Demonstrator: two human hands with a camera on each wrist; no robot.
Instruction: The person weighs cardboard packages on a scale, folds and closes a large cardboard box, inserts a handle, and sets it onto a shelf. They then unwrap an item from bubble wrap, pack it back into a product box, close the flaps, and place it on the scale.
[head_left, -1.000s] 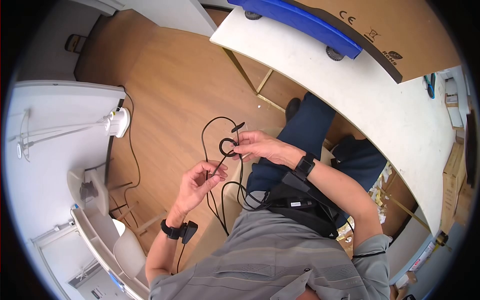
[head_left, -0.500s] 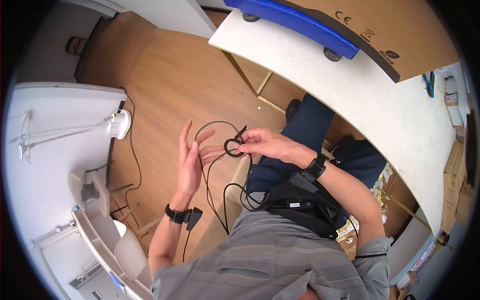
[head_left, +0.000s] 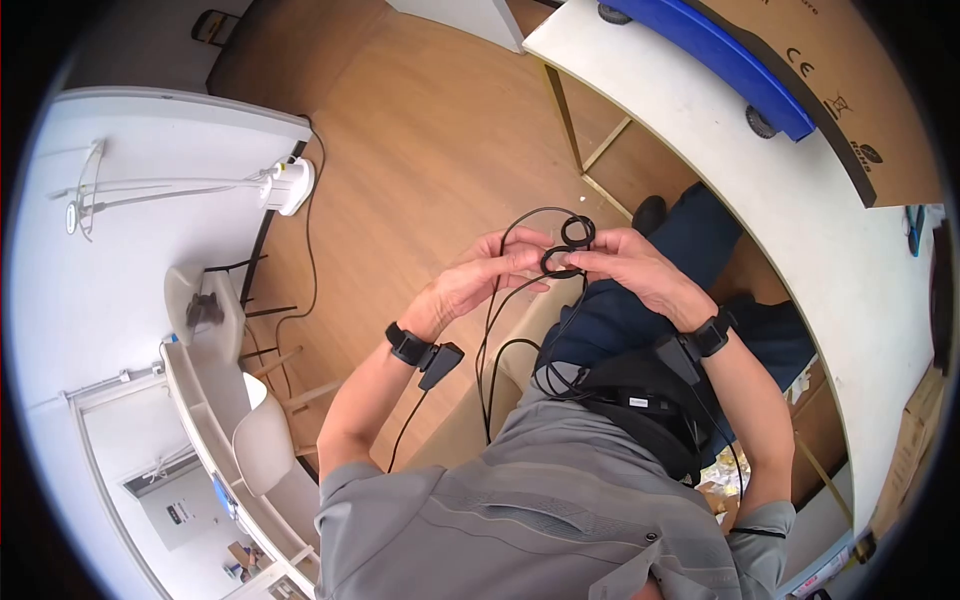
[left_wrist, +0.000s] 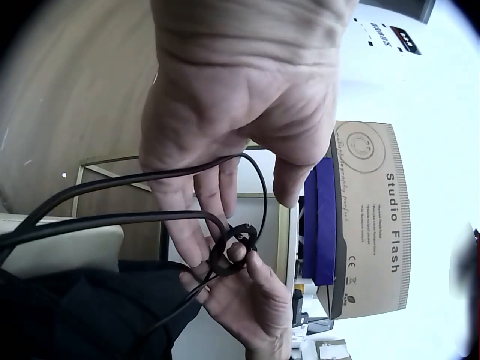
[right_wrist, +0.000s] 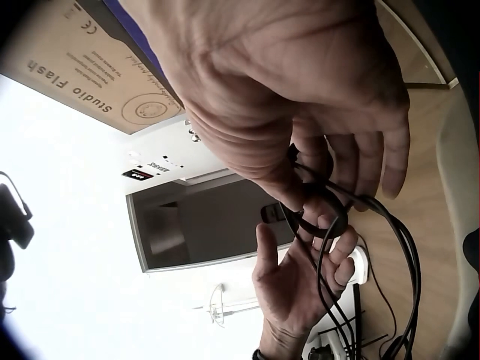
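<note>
A thin black cable (head_left: 487, 345) runs up from the person's waist to a small coil (head_left: 560, 263), with a second small ring above it in the head view. My right hand (head_left: 645, 270) pinches this coil between thumb and fingers. Close against the coil's other side is my left hand (head_left: 475, 285), its fingers stretched toward the rings. In the left wrist view the left thumb (left_wrist: 292, 182) stands apart from those fingers, and the cable (left_wrist: 112, 180) passes across them. The right wrist view shows the coil (right_wrist: 330, 225) under the right fingertips, which partly hide it.
A white table (head_left: 690, 110) on gold legs stands to the right, bearing a blue object on wheels (head_left: 740, 60) and a cardboard box (head_left: 850, 100). A white lamp (head_left: 290, 187) and chairs (head_left: 262, 440) are at left. The person's legs (head_left: 650, 300) lie below the hands.
The left hand let go of the cable, spread its fingers, then came back to the coil. The right hand still pinches the coil; a second ring now shows. The head view has shifted.
</note>
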